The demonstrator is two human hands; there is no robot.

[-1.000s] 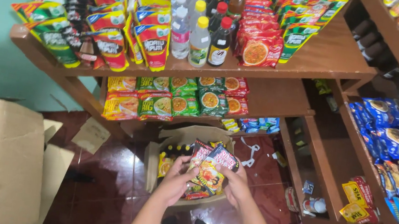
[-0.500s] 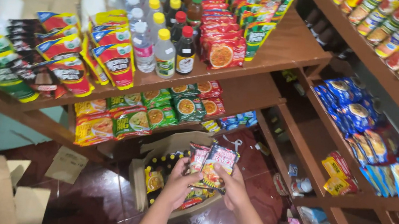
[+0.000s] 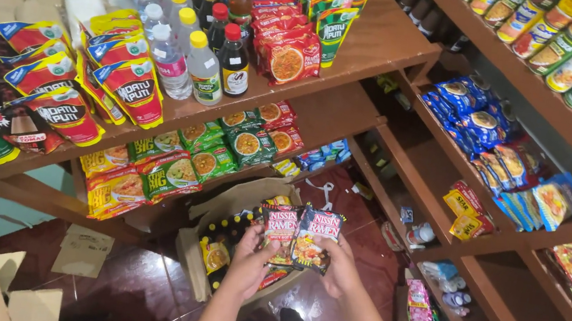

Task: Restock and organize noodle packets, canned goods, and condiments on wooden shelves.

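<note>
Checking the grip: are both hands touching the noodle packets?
Touching. The head view shows left hand and right hand fingers wrapped around the noodle packets.

Two flat noodle packets [image 3: 298, 235], dark with red and a bowl-of-noodles photo on the front. Held upright, faces to camera, side by side with edges overlapping a bit. Left one is partly covered at its lower edge, the right one likewise at its lower right corner. They sit in mid-air above an open cardboard box [image 3: 235, 202] on the floor.
</note>
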